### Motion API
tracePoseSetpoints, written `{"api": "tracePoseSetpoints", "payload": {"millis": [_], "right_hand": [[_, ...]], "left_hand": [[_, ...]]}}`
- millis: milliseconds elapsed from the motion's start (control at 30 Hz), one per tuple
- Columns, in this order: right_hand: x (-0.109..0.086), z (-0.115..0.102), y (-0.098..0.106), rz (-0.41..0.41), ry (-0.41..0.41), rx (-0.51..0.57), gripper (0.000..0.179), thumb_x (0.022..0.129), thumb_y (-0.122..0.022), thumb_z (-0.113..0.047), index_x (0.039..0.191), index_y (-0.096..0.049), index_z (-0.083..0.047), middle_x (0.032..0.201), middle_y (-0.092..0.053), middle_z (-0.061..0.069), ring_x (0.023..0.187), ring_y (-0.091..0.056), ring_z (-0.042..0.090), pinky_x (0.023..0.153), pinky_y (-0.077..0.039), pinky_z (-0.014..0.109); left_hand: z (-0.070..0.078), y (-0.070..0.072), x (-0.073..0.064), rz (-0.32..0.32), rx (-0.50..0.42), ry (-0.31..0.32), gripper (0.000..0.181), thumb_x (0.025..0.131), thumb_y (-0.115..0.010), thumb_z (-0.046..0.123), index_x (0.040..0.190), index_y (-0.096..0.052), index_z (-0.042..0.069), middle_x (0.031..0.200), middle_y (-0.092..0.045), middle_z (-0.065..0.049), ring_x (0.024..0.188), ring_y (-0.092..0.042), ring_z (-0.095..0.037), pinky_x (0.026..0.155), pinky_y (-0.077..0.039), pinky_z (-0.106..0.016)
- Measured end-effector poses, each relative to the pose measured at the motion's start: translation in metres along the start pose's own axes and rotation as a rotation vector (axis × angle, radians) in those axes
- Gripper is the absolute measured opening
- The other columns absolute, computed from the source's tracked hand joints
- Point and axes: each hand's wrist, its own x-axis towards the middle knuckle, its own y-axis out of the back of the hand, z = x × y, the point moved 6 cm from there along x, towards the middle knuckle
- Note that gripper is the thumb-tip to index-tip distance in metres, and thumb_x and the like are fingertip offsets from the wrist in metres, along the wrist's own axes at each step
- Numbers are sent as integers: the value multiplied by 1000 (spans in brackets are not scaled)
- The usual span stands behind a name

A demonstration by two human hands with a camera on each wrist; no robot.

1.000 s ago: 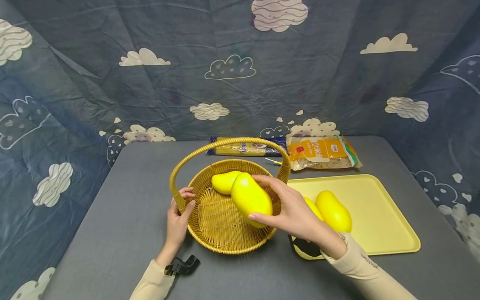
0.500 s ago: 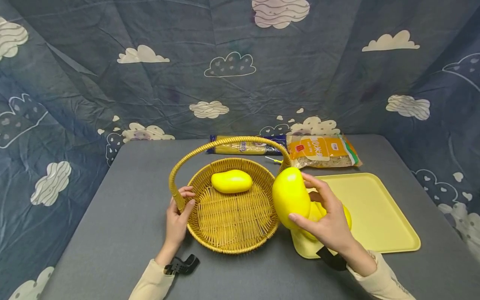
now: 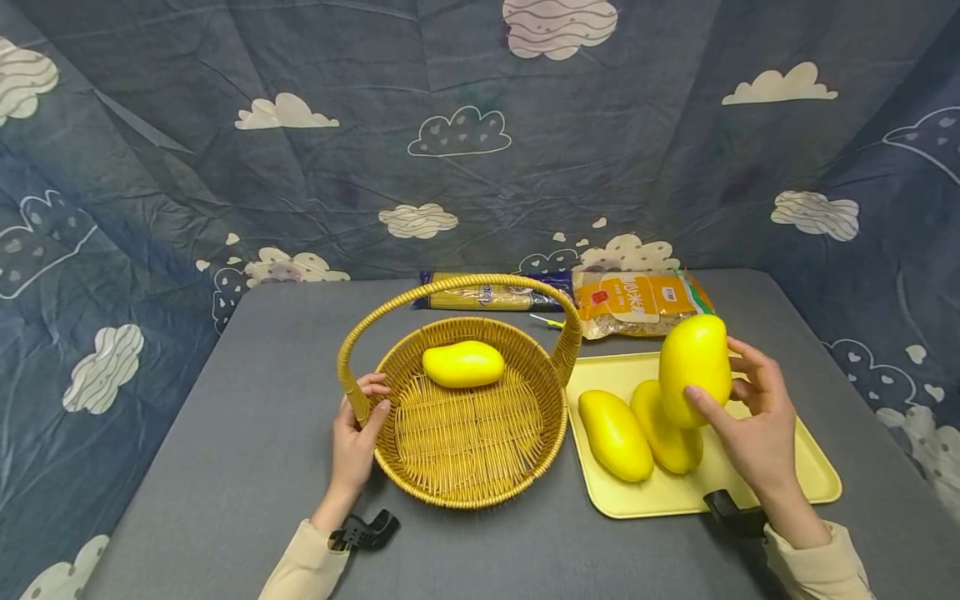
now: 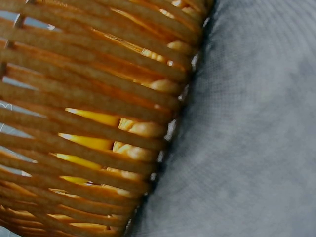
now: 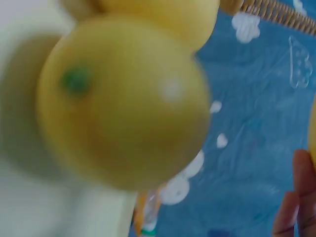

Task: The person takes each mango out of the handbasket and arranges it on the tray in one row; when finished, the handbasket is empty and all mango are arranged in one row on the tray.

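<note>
My right hand holds a yellow mango between thumb and fingers, above the pale yellow tray. Two more mangoes lie side by side on the tray, a left one and one partly hidden behind the held fruit. Over at the golden wicker basket, my left hand grips the left rim by the handle's foot, thumb inside. One mango lies in the back of this basket. The left wrist view shows its woven wall close up. A blurred mango fills much of the right wrist view.
Along the table's back edge lie a blue-ended pack of noodles and an orange bag. A small thin white and yellow-green item is near the basket handle, which arches high over the basket. Behind hangs a cloud-patterned cloth.
My right hand has carried a mango out of the basket, rightwards to above the tray. The left hand has stayed on the rim, and one mango remains lying in the basket.
</note>
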Motion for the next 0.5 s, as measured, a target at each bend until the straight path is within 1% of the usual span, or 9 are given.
{"api": "tracePoseSetpoints", "payload": {"millis": [167, 267, 333, 400, 500], "right_hand": [[5, 24, 17, 54, -94, -90, 72, 72, -77, 5, 137, -50, -13, 105, -52, -9, 81, -52, 6, 72, -39, 15], [7, 34, 24, 44, -147, -167, 72, 74, -80, -4, 138, -50, -18, 105, -51, -13, 83, -49, 5, 71, -38, 13], [8, 39, 28, 27, -174, -216, 71, 76, -80, -11, 139, -48, -20, 105, -50, -12, 84, -47, 5, 70, -37, 13], [8, 44, 30, -4, -200, -262, 71, 77, -80, -18, 140, -46, -19, 108, -50, -8, 85, -46, 6, 69, -36, 14], [8, 51, 32, -61, -227, -330, 73, 79, -78, -25, 142, -43, -14, 114, -52, 6, 85, -45, 12, 67, -36, 19]], "left_hand": [[0, 0, 0, 6, 10, -18, 14, 89, -51, -14, 102, -55, -17, 119, -49, -34, 119, -44, -26, 97, -32, -23], [-1, 0, 0, 3, 9, -14, 14, 89, -51, -14, 102, -55, -17, 119, -48, -34, 119, -44, -25, 97, -32, -24], [-1, 0, 0, 3, 2, -12, 14, 89, -51, -14, 103, -55, -17, 119, -48, -34, 118, -44, -26, 96, -33, -24], [-1, 0, 0, 3, 0, -14, 14, 89, -51, -14, 102, -55, -17, 119, -48, -34, 118, -45, -26, 96, -33, -24], [-1, 0, 0, 7, -4, -15, 15, 89, -51, -14, 102, -55, -17, 119, -48, -34, 118, -44, -29, 96, -33, -24]]}}
